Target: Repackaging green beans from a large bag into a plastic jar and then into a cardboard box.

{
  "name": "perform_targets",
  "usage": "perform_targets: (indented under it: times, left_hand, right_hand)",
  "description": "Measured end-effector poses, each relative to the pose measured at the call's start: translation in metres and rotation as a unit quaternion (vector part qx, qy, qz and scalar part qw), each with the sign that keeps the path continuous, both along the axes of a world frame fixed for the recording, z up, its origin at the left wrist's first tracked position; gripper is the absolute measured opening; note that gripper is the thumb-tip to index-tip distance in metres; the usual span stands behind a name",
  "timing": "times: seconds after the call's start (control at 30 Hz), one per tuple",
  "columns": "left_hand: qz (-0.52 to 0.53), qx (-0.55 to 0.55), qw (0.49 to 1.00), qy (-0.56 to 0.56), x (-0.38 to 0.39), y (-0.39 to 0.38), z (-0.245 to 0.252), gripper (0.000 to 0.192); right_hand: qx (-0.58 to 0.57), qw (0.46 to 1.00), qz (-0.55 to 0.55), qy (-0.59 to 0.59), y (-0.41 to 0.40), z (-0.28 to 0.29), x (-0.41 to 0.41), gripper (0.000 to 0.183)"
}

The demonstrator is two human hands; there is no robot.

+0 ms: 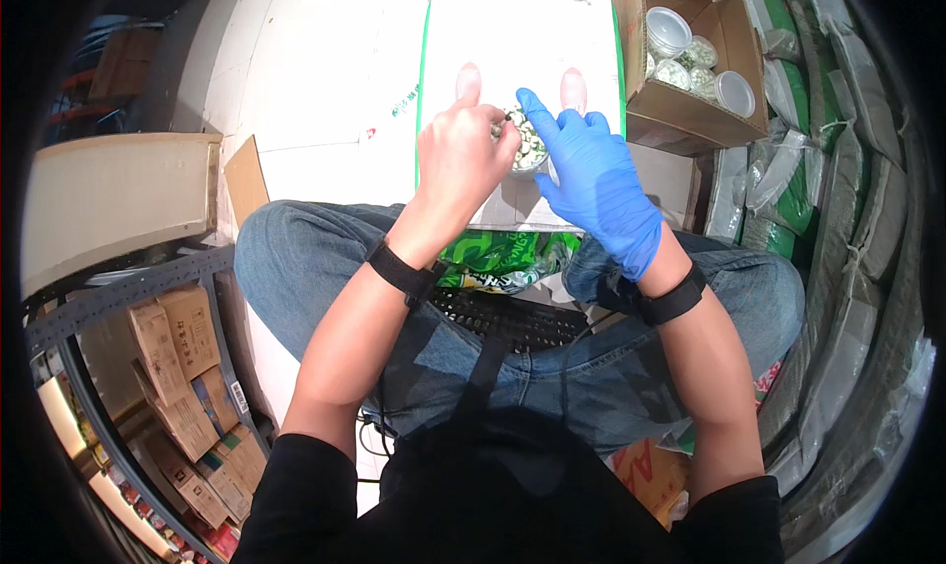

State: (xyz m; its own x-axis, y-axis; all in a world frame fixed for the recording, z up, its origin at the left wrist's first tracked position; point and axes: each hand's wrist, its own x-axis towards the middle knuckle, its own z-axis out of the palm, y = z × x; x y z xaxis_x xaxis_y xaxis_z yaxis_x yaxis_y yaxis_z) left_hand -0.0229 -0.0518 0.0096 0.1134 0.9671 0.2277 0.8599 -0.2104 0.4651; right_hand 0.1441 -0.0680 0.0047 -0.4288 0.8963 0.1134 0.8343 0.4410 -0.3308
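A clear plastic tub of small white-and-green pieces [529, 144] stands on a white box [517, 39] with green edges in front of me. My left hand [465, 146], bare, is at the tub's left side, its thumb and index finger bent close together over the contents; whether they pinch a piece cannot be made out. My right hand [584, 165], in a blue glove, is at the tub's right side with fingers spread, the index finger reaching past the far rim. Whether it touches the tub is unclear.
An open cardboard carton [695, 113] with several lidded plastic tubs [669, 32] stands at the upper right. Stacked wrapped bundles [835, 268] line the right side. A metal shelf [133, 298] with cardboard boxes [192, 335] stands at left. A green plastic bag [495, 250] lies below the white box.
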Motion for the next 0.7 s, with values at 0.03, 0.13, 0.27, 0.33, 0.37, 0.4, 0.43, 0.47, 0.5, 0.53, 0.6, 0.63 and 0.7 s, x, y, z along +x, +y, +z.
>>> perform_targets:
  times: [0.03,0.13,0.27,0.33,0.37,0.4,0.43,0.47,0.5,0.53,0.6,0.63,0.7]
  left_hand:
    - [-0.003,0.017,1.000,-0.004,-0.002,0.001,-0.003,0.015]
    - [-0.009,0.037,0.999,-0.011,-0.004,0.001,-0.007,0.014]
    - [-0.004,-0.020,0.999,-0.027,-0.001,0.001,-0.001,0.013]
    - [-0.009,-0.012,1.000,-0.028,-0.003,0.001,0.000,0.013]
    - [-0.013,-0.003,0.999,-0.029,-0.005,0.001,0.000,0.014]
    - [-0.014,-0.004,0.999,-0.029,-0.006,0.001,0.004,0.014]
    - [-0.023,0.007,0.999,-0.035,-0.007,0.000,0.009,0.015]
    - [-0.032,0.018,0.998,-0.042,-0.008,-0.001,0.012,0.016]
    - [-0.033,0.018,0.998,-0.040,-0.013,0.000,0.013,0.016]
    - [-0.053,0.007,0.994,-0.092,-0.018,0.000,0.014,0.018]
    - [-0.091,-0.046,0.976,-0.193,-0.024,0.000,0.023,0.019]
    - [-0.093,-0.048,0.976,-0.192,-0.025,0.001,0.026,0.019]
    - [-0.174,-0.027,0.947,-0.267,-0.028,0.002,0.031,0.016]
  right_hand:
    - [-0.012,1.000,-0.002,-0.008,0.000,0.003,-0.002,0.078]
    - [-0.014,1.000,-0.002,-0.013,0.000,0.003,-0.003,0.080]
    - [0.002,1.000,0.006,0.015,-0.002,-0.001,0.000,0.079]
    - [0.009,1.000,0.008,0.014,-0.002,-0.002,-0.001,0.079]
    - [0.015,1.000,0.010,0.014,-0.002,-0.002,-0.001,0.079]
    - [0.014,1.000,0.009,0.014,-0.002,-0.003,-0.001,0.079]
    - [0.020,1.000,0.010,0.015,-0.002,-0.003,0.000,0.078]
    - [0.026,0.999,0.010,0.016,-0.002,-0.004,0.001,0.077]
    - [0.026,0.999,0.009,0.018,-0.003,-0.003,0.001,0.077]
    - [0.028,0.999,0.011,0.021,-0.003,-0.002,0.001,0.076]
    - [0.028,0.999,0.011,0.024,-0.003,-0.003,0.003,0.075]
    - [0.035,0.999,0.011,0.026,-0.004,-0.004,0.004,0.074]
    - [0.041,0.999,0.011,0.029,-0.004,-0.006,0.003,0.073]
